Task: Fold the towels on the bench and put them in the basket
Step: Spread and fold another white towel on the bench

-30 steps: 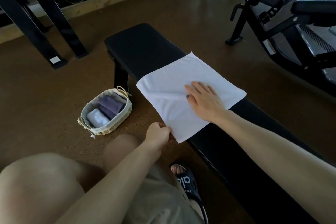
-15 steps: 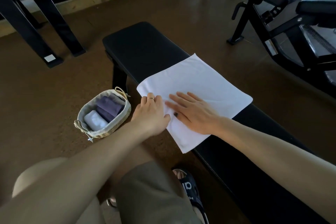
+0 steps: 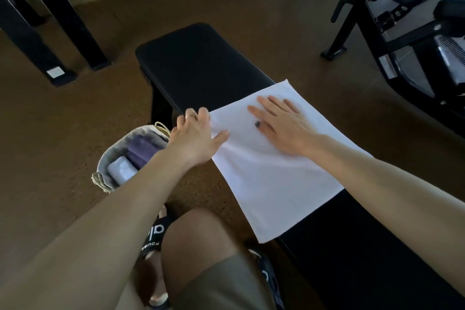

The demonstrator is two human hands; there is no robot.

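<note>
Flat on the white towel point(image 3: 271, 178), the right hand point(image 3: 281, 126) presses down with its fingers spread, while the left hand point(image 3: 195, 137) rests at the towel's far left corner, thumb on the cloth and fingers loosely bent over the edge; whether that grip pinches the cloth I cannot tell. Spread across the black counter point(image 3: 201, 63), the towel overhangs its near side, and the basket point(image 3: 110, 158) stands on the floor just left, with folded purple and pale towels inside

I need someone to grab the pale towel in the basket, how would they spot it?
Left of the black padded bench, a lined wicker basket sits on the brown floor. Inside, the pale folded towel lies nearest the viewer; its neighbour, the folded purple towel, is darker.
</note>
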